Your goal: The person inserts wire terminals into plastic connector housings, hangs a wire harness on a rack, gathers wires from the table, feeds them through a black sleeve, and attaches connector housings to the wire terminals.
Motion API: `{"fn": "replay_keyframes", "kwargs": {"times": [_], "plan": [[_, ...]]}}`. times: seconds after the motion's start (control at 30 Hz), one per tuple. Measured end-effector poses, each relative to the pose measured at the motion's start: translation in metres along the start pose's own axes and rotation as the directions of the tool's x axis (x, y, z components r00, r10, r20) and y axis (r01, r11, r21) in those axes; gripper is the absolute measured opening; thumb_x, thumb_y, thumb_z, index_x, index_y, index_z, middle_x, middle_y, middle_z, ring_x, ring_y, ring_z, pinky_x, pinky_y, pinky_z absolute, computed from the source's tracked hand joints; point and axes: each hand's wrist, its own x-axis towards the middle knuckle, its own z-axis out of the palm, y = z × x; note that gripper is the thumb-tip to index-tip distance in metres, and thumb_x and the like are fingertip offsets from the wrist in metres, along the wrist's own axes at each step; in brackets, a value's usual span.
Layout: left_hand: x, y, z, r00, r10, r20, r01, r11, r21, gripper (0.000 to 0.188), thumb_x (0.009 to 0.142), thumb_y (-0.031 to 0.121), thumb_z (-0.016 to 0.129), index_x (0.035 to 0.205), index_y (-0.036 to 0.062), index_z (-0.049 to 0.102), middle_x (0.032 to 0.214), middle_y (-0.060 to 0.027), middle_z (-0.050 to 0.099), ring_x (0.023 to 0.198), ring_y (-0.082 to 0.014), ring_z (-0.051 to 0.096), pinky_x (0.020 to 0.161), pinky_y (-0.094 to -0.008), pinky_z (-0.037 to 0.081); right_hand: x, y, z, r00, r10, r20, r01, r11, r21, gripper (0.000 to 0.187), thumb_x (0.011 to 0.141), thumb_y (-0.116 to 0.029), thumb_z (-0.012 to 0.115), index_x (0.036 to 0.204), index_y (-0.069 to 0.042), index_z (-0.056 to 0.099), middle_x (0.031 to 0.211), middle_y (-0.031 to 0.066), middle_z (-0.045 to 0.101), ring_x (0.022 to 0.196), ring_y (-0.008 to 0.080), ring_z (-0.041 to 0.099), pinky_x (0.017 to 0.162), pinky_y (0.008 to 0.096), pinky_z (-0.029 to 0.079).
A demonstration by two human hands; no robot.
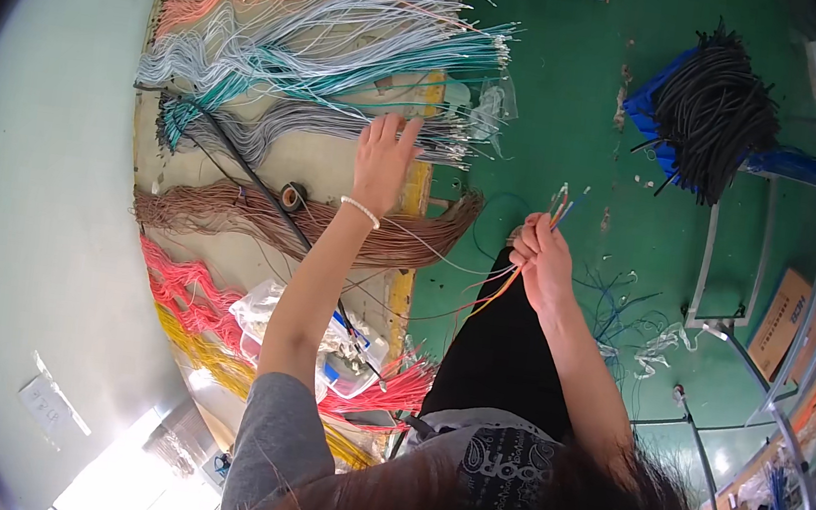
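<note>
My left hand [383, 164] reaches over the bundle of grey wires [302, 127] on the table, its fingers stretched out and slightly apart near the wires' tipped ends. Whether a fingertip touches a single grey wire is hard to make out. In front of my body, my right hand [543, 262] is closed around a small bunch of coloured wires [496, 293], among them orange, yellow and brown ones. Their ends stick up past the fingers, and the tails hang down toward my lap. A bundle of brown wires [410, 238] lies just nearer than my left hand.
White and teal wires [352, 42] cover the table's far part. Red wires [178, 284], yellow wires [201, 347] and a plastic box of small parts [354, 375] lie nearer. Tape rolls [292, 195] sit among them. Black tubing [716, 114] rests on a metal rack [760, 255] at right.
</note>
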Motion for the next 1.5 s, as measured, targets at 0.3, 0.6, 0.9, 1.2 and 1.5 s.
{"fn": "replay_keyframes", "kwargs": {"times": [0.3, 0.6, 0.9, 1.2, 1.5], "plan": [[-0.022, 0.038, -0.022, 0.984, 0.146, -0.098, -0.166, 0.954, -0.25, 0.014, 0.078, 0.001, 0.061, 0.091, 0.0055, 0.06, 0.084, -0.009, 0.059, 0.079, -0.0296, 0.055, 0.072, -0.0393, 0.042, -0.002, -0.005, 0.004, 1.0, 0.027, -0.004, -0.027, 1.0, -0.009, 0.03, 0.101, -0.03, 0.039, 0.104, -0.004, 0.052, 0.061, -0.0074, 0.022, 0.053, 0.0049, 0.022, 0.049, 0.0214, 0.024], [-0.086, 0.129, -0.061, 0.998, -0.054, -0.011, 0.045, 0.907, -0.418, 0.013, 0.078, -0.001, 0.062, 0.09, 0.003, 0.061, 0.068, -0.011, 0.056, 0.056, -0.0282, 0.053, 0.051, -0.0374, 0.041, 0.021, -0.02, 0.026, 0.941, 0.255, 0.223, -0.321, 0.883, 0.343, 0.052, 0.096, -0.048, 0.041, 0.119, -0.003, 0.051, 0.057, -0.0067, 0.018, 0.049, 0.0041, 0.02, 0.044, 0.0195, 0.022], [-0.147, 0.156, -0.05, 0.988, -0.149, 0.042, 0.155, 0.938, -0.309, 0.005, 0.079, 0.001, 0.061, 0.083, 0.0046, 0.06, 0.065, -0.0109, 0.055, 0.051, -0.0282, 0.054, 0.046, -0.0389, 0.04, 0.028, -0.054, 0.003, 0.989, -0.131, 0.064, 0.114, 0.969, 0.221, 0.036, 0.095, -0.034, 0.051, 0.117, -0.005, 0.052, 0.058, -0.0079, 0.019, 0.049, 0.0041, 0.02, 0.044, 0.02, 0.022], [-0.191, 0.149, -0.044, 0.955, -0.171, 0.242, 0.236, 0.934, -0.27, 0.008, 0.076, 0.006, 0.059, 0.072, 0.0069, 0.053, 0.063, -0.0113, 0.051, 0.052, -0.032, 0.053, 0.048, -0.0427, 0.04, 0.042, -0.095, -0.022, 0.955, -0.296, 0.026, 0.29, 0.948, 0.133, 0.034, 0.097, -0.033, 0.047, 0.115, -0.005, 0.053, 0.058, -0.0082, 0.02, 0.046, 0.0032, 0.019, 0.042, 0.0202, 0.02], [-0.189, 0.1, -0.041, 0.62, -0.183, 0.763, 0.235, 0.971, 0.042, 0.015, 0.081, 0.021, 0.055, 0.075, 0.0074, 0.058, 0.068, -0.0138, 0.058, 0.059, -0.0331, 0.059, 0.054, -0.0426, 0.048, 0.084, -0.095, -0.012, 0.964, -0.236, -0.126, 0.237, 0.971, -0.004, 0.03, 0.099, -0.034, 0.044, 0.092, -0.006, 0.053, 0.057, -0.0079, 0.025, 0.044, 0.0024, 0.021, 0.039, 0.0206, 0.017]]}}
